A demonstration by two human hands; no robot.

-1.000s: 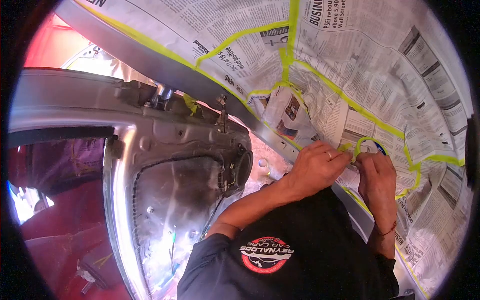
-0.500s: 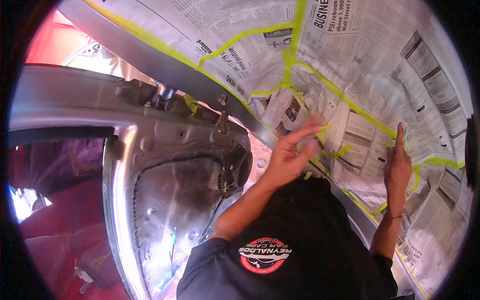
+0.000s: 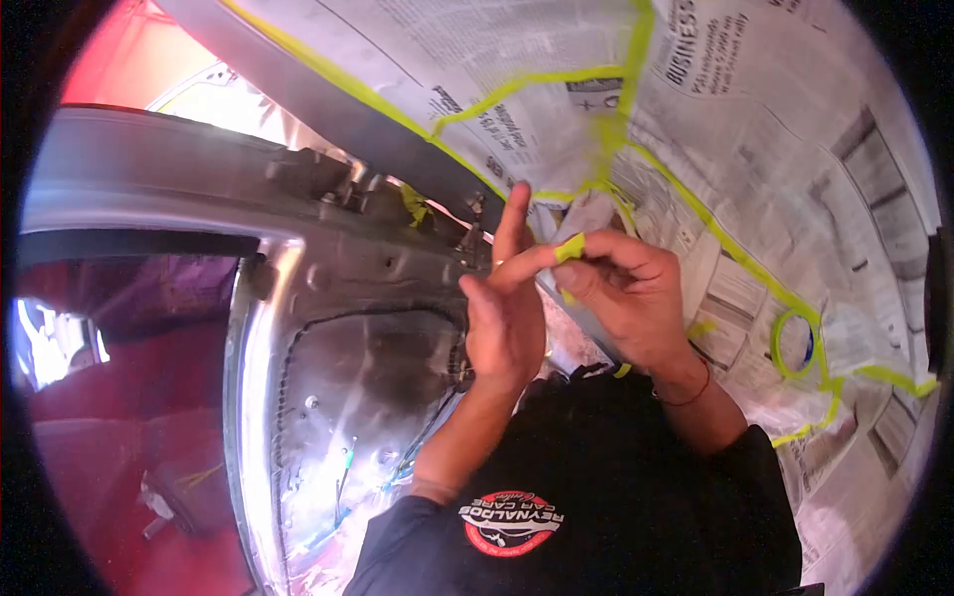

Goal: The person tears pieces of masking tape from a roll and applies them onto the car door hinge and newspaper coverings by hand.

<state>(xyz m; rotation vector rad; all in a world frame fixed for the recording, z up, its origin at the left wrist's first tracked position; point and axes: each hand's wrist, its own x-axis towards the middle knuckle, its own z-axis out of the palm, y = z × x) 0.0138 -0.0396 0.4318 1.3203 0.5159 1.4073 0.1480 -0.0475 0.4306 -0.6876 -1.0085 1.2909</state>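
A small piece of yellow masking tape point(image 3: 569, 247) lies at the tip of my left hand's outstretched finger. My right hand point(image 3: 636, 298) pinches this piece between thumb and finger. My left hand point(image 3: 509, 318) has its fingers and thumb spread, with another finger pointing up. Beyond both hands, newspaper sheets point(image 3: 755, 179) cover the car body, their edges held by yellow tape strips point(image 3: 686, 204). To the right of my right hand, a yellow tape roll point(image 3: 775, 343) rests against the newspaper.
On the left stands an opened grey car door point(image 3: 368, 368) with its inner panel bare and a window point(image 3: 129, 397) showing dark red reflections. A grey body edge point(image 3: 298, 89) runs along the newspaper. My black shirt point(image 3: 596, 497) fills the bottom.
My right hand has come left from the newspaper to meet my left hand and now pinches the tape piece. My left hand has shifted left. The tape roll now shows on the right.
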